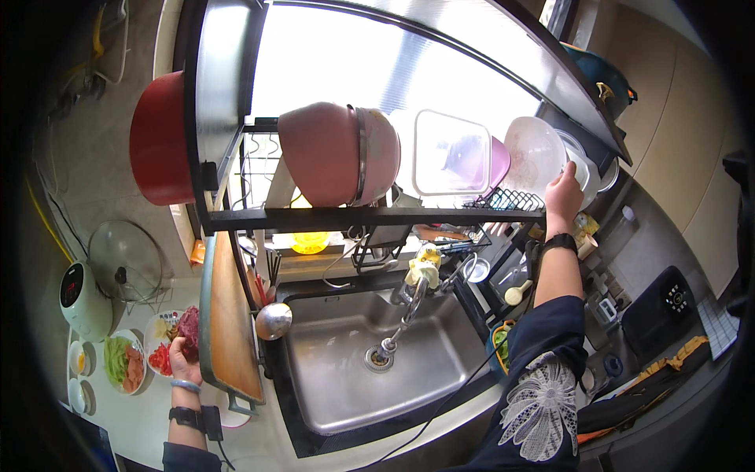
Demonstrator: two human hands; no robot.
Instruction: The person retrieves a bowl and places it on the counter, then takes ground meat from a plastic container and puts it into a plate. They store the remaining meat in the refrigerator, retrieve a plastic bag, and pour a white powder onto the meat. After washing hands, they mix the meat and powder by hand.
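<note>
At the lower left, my left hand (184, 361) is at a heap of raw red meat (189, 324), beside a plate (148, 337) with chopped red pepper; the cutting board hides part of it, and whether it grips the meat or a dish under it cannot be told. My right hand (564, 197) is raised to the right end of the dish rack above the sink, its thumb upright and its fingers closed at the rim of a white dish (584, 177). Directly left of that hand stands a translucent white bowl (534, 153).
A steel sink (354, 354) with a faucet (416, 301) lies below the rack bar (377, 218). A wooden cutting board (233, 324) stands upright by a hanging ladle (274, 321). Pink pots (321, 153) and a clear container (451, 153) fill the rack. A black cable crosses the sink's front edge.
</note>
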